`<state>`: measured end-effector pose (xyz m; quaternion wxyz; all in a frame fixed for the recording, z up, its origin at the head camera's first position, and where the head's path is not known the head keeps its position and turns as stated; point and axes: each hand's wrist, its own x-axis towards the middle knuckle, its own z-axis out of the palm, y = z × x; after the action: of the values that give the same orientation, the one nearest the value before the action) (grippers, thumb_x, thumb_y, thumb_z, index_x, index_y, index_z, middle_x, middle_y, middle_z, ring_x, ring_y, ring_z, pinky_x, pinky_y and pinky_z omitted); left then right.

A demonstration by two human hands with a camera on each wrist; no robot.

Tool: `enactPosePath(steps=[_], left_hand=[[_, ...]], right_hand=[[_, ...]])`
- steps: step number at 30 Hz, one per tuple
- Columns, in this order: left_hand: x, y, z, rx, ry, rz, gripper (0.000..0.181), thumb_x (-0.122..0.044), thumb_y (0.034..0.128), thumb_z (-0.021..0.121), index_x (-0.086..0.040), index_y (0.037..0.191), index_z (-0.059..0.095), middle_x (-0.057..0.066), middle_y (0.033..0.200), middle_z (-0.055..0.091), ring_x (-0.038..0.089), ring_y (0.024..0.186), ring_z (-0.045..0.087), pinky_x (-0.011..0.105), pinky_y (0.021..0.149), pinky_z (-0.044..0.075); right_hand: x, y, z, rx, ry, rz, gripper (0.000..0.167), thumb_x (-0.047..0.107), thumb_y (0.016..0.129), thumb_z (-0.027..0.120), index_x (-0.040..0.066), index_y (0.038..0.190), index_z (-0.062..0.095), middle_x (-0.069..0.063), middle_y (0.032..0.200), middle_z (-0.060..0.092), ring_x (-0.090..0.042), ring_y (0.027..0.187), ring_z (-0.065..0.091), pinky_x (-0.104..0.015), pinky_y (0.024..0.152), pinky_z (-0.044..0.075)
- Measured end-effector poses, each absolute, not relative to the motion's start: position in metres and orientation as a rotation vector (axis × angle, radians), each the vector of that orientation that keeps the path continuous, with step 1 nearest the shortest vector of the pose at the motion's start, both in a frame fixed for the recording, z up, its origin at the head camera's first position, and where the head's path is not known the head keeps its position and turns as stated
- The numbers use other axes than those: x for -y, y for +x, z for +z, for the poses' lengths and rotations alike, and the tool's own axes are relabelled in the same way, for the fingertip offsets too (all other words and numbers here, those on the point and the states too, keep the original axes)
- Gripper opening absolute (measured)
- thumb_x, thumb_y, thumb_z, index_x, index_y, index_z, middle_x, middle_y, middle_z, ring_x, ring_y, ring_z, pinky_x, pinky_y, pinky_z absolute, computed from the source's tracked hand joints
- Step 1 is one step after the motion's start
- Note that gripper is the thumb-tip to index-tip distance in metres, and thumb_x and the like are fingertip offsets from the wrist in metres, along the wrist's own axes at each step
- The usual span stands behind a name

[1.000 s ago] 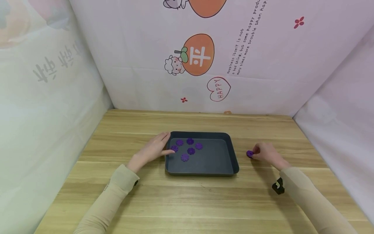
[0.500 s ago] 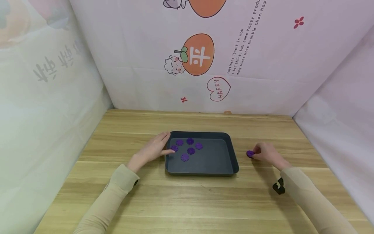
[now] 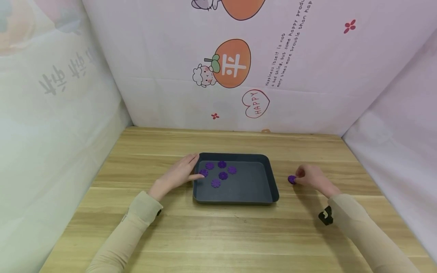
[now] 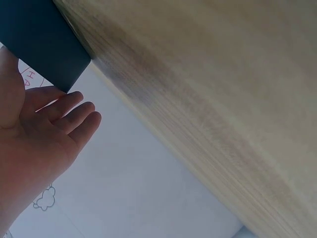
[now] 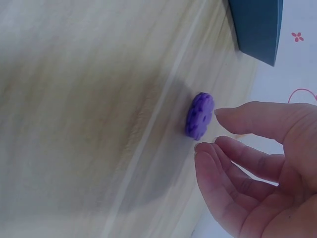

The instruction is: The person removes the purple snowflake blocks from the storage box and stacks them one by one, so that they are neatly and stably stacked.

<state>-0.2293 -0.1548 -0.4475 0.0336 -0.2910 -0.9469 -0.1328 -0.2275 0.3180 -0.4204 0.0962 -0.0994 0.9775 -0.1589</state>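
Observation:
A dark grey tray (image 3: 242, 185) with several purple notched plastic discs (image 3: 223, 176) in its left half stands mid-table. My left hand (image 3: 179, 174) rests at its left rim, the thumb reaching over the edge and the other fingers (image 4: 74, 116) fairly straight by the back left corner. Right of the tray, a purple notched disc (image 5: 200, 116) lies on the wood; it looks thick, perhaps two stacked. Beside it is my right hand (image 3: 311, 177), its bent thumb and fingertips (image 5: 223, 113) close to the disc but spread apart. Whether a fingertip touches it, I cannot tell.
Bare wood of the table (image 3: 222, 235) extends in front of the tray. A printed white cloth (image 3: 170, 102) hangs along the back, and white cloth also borders both sides. A black strap piece (image 3: 326, 216) shows at the right wrist.
Very little differs. My right hand has lifted very slightly beside the purple disc, which lies in about the same place. My left hand and the tray have not moved.

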Motion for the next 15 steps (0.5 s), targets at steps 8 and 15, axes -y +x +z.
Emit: enactPosePath(steps=[8,15], left_hand=[[0.155,-0.230,-0.447,2.934,-0.889,-0.405,0.085,-0.050,0.0932,0.063,0.008,0.149,0.036,0.027,0.153,0.041,0.041,0.143,0.040,0.050,0.120,0.036],[0.155,-0.231,-0.448,2.941,-0.886,-0.407,0.085,-0.051,0.0933,0.062,0.007,0.150,0.035,0.027,0.154,0.040,0.041,0.144,0.039,0.051,0.121,0.035]], right_hand=[[-0.305,-0.231,-0.413,-2.900,-0.316,-0.469,0.024,0.015,0.087,0.070,-0.006,0.098,0.067,-0.021,0.093,0.069,-0.028,0.084,0.064,-0.044,0.074,0.057],[-0.292,-0.236,-0.409,-2.918,-0.381,-0.485,0.023,0.014,0.089,0.068,-0.007,0.098,0.066,-0.021,0.091,0.069,-0.027,0.081,0.065,-0.042,0.071,0.057]])
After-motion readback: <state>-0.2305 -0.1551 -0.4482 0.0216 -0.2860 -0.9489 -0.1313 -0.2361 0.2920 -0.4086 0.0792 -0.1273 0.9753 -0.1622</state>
